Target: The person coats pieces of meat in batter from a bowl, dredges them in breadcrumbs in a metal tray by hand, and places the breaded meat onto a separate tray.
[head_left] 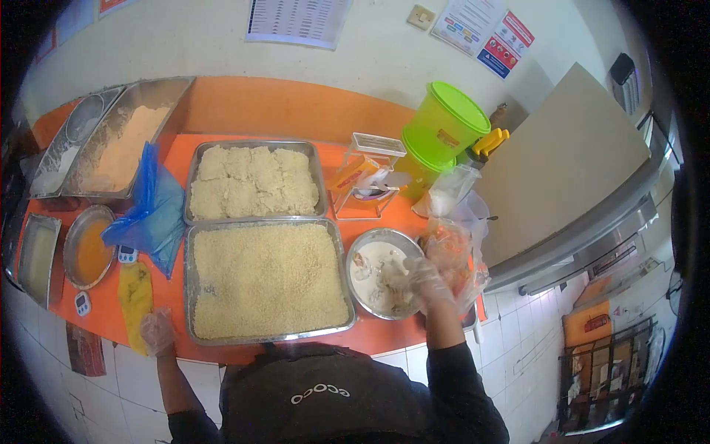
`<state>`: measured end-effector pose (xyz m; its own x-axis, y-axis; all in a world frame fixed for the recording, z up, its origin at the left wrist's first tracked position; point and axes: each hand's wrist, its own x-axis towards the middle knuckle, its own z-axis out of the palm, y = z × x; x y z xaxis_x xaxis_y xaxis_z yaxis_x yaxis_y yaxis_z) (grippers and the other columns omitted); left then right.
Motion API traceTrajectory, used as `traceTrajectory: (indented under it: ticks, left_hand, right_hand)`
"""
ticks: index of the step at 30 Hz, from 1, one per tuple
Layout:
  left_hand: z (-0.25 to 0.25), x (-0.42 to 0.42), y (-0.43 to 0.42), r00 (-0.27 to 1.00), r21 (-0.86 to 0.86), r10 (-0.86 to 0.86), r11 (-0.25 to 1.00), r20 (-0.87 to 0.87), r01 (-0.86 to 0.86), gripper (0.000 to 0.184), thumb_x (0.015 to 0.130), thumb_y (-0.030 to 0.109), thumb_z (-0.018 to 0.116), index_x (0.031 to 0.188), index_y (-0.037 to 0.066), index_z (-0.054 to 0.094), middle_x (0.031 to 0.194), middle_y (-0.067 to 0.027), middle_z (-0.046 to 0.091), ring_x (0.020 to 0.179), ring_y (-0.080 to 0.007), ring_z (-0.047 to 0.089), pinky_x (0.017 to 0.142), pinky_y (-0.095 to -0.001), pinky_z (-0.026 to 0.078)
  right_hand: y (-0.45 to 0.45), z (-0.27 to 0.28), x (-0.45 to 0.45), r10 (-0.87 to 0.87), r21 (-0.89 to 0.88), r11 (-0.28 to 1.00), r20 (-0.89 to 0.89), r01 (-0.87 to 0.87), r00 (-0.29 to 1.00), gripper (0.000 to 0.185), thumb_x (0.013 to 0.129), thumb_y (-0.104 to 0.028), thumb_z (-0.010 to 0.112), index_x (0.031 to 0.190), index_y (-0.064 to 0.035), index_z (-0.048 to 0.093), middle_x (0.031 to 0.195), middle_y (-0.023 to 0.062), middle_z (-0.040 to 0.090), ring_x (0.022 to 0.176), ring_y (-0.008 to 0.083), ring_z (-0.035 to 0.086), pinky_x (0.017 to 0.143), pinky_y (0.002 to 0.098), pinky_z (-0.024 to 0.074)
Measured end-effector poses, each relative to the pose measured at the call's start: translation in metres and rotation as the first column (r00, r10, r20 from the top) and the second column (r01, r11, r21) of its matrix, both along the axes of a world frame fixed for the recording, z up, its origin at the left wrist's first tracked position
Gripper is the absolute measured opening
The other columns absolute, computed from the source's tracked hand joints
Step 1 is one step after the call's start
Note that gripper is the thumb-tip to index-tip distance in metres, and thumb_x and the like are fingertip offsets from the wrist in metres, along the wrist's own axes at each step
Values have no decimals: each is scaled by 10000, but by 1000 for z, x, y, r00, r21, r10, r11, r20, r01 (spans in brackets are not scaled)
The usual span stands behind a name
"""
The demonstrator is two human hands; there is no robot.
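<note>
Orange worktop [168, 288], left side: a metal bowl of orange liquid [72, 266] stands behind a yellow cloth [134, 296]. Gloved left hand [157, 331] is at the front edge, beside the cloth; its grip cannot be determined. A narrow bare strip separates the cloth from the crumb-filled tray [189, 290]. Right of the tray, the batter bowl [392, 236] contains coated pieces; gloved right hand [430, 286] reaches inside, grip contents indiscernible. Plastic bags [450, 250] crowd the bowl's right side.
</note>
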<state>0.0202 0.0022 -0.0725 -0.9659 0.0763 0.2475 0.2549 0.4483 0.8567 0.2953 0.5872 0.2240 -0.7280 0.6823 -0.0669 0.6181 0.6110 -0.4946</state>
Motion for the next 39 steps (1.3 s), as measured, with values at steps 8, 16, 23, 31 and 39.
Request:
traceTrajectory:
  ticks: [8,16,23,31,39]
  left_hand:
    - [8,4,3,992,-459,27,885,-122,-80,156,926,200,489,873,67,551,826,-71,591,807,-196,577,791,-326,485]
    - [-22,-4,-10,996,-37,-59,998,-64,57,119,905,176,522,832,81,517,868,-73,582,827,-187,566,740,-334,481]
    - [81,25,39,952,-762,19,596,-304,-255,117,847,186,612,782,112,550,750,-33,585,693,-193,566,633,-324,455]
    - [66,21,34,873,-652,-45,684,-485,-327,105,823,187,638,777,126,566,709,-16,587,654,-199,572,594,-332,458]
    - [64,25,35,953,-506,113,826,-280,-246,135,853,235,636,794,117,606,733,-5,601,683,-147,574,614,-346,465]
  right_hand:
    - [17,-69,-4,207,378,892,149,-249,967,311,848,-188,559,1119,-40,593,1057,191,624,903,331,625,853,396,488]
    - [20,-30,-12,-331,-709,697,-189,105,925,242,898,-111,565,1128,-38,587,1031,122,639,885,217,635,791,321,529]
    - [17,-10,-5,-499,-926,376,-192,12,845,313,946,-98,498,1256,-59,507,1135,144,606,951,243,640,776,368,553]
    - [-29,20,-6,-583,-976,120,-216,-179,783,350,921,-232,542,1166,15,580,1049,127,654,923,245,652,783,360,541]
    - [5,-8,4,-108,-122,984,172,130,979,351,924,-266,518,1126,8,607,1029,136,659,928,253,647,777,371,530]
